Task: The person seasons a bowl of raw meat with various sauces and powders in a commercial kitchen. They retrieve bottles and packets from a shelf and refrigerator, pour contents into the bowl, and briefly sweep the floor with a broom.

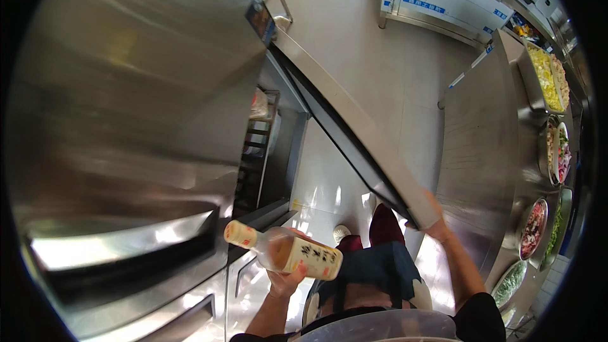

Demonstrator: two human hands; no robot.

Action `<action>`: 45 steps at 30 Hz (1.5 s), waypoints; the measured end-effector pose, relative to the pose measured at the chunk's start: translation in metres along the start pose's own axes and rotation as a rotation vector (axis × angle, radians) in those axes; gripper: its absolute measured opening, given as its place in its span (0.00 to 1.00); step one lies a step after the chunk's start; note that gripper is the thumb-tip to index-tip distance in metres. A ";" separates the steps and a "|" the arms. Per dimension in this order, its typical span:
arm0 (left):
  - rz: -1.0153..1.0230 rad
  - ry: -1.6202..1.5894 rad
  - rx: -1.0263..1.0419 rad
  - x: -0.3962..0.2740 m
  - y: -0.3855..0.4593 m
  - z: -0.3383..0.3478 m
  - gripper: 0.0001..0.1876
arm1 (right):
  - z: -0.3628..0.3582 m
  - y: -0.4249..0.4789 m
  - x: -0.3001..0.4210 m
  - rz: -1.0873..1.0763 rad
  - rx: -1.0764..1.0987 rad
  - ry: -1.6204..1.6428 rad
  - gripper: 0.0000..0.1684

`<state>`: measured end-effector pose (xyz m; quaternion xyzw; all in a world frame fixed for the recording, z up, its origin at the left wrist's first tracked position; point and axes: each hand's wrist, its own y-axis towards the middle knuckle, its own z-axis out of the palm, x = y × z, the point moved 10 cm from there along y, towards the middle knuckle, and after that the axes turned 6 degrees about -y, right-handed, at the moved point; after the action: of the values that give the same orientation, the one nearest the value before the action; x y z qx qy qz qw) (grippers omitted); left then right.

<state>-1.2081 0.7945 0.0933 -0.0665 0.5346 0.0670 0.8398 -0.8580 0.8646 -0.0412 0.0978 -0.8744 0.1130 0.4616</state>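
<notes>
My left hand (285, 281) is wrapped around a glass bottle (279, 249) of amber liquid. The bottle lies tilted on its side, its capped neck towards the left and its base towards the right. A cream label with dark writing covers its lower part. With my right hand (438, 229) I grip the free edge of a stainless-steel cabinet door (354, 126), probably a refrigerator's. This door stands swung out from the cabinet, with a black gasket along its inner side. Through the gap a dark wire rack (259, 140) shows, holding a plastic bag (259, 103).
At right, a steel worktable (479, 152) carries trays and bowls of cut food, among them a deep pan (528, 80) and a bowl of red pieces (534, 229). Large steel cabinet fronts (142, 80) fill the left. Tiled floor (361, 47) runs between them.
</notes>
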 end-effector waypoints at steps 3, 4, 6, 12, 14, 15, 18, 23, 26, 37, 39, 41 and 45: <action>-0.134 -0.104 0.293 -0.038 -0.015 0.049 0.32 | 0.043 -0.014 0.100 -0.254 -0.224 -0.139 0.44; -0.198 -0.198 0.261 -0.044 -0.023 0.060 0.32 | 0.064 -0.020 0.107 -0.158 -0.139 -0.104 0.43; -0.219 -0.088 0.300 -0.051 -0.024 0.080 0.35 | 0.083 -0.027 0.131 -0.136 -0.118 -0.095 0.38; -0.232 0.318 0.412 -0.033 -0.032 0.135 0.37 | -0.017 -0.045 0.180 -0.088 -0.129 0.296 0.14; -0.149 0.457 0.437 -0.033 -0.031 0.176 0.39 | -0.105 -0.060 0.199 -0.068 -0.252 0.432 0.15; -0.099 0.522 0.452 -0.032 -0.028 0.203 0.39 | -0.153 -0.072 0.214 -0.103 -0.311 0.416 0.17; 0.125 0.753 0.626 -0.026 -0.035 0.290 0.39 | -0.253 -0.113 0.251 -0.269 -0.418 0.109 0.19; 0.414 0.863 0.846 0.009 -0.065 0.407 0.40 | -0.329 -0.169 0.240 -0.073 -0.474 -0.409 0.20; 0.454 0.858 0.987 0.028 -0.083 0.458 0.41 | -0.347 -0.198 0.214 -0.050 -0.624 -0.646 0.19; -0.341 0.498 2.001 0.125 -0.104 0.553 0.40 | -0.390 -0.241 0.214 -0.410 -0.724 -0.760 0.11; -0.270 0.521 2.047 0.134 -0.090 0.572 0.40 | -0.411 -0.237 0.188 -0.098 -0.647 -0.604 0.13; -0.101 0.574 2.030 0.145 -0.076 0.592 0.41 | -0.428 -0.246 0.159 0.129 -0.774 -0.411 0.19; 0.142 0.648 2.062 0.173 -0.063 0.611 0.43 | -0.396 -0.271 0.081 0.984 -0.471 0.054 0.26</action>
<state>-0.5811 0.8521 0.1949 0.6884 0.5326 -0.3872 0.3042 -0.5173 0.7142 0.2718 -0.4318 -0.8064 0.1192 0.3861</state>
